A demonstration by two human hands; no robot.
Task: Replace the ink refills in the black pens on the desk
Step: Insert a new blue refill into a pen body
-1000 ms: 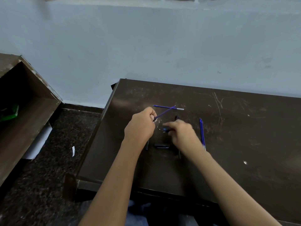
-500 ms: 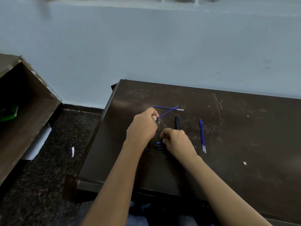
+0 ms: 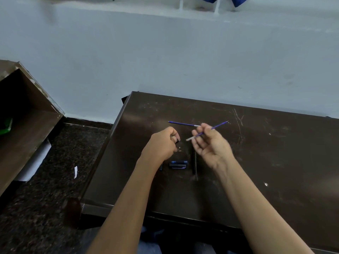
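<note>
My right hand (image 3: 211, 145) is raised over the dark desk (image 3: 266, 162) and pinches a thin blue ink refill (image 3: 218, 125), slanted up to the right with its pale end toward my left hand. My left hand (image 3: 161, 143) is closed, and a small black pen part (image 3: 177, 141) shows between its fingertips. A second blue refill (image 3: 181, 123) lies flat on the desk just beyond both hands. Below the hands lie short black pen pieces (image 3: 178, 164) and a slim black pen barrel (image 3: 193, 163). Another dark piece (image 3: 161, 167) peeks out beside my left wrist.
The desk's left edge (image 3: 111, 136) drops to a dark speckled floor (image 3: 55, 180). A brown wooden shelf unit (image 3: 27, 125) stands at the left with white paper under it. A pale wall runs behind the desk.
My right hand has lifted off the desk and now holds a blue refill. My left hand no longer shows the refill it held. The refill that lay to the right is out of sight.
</note>
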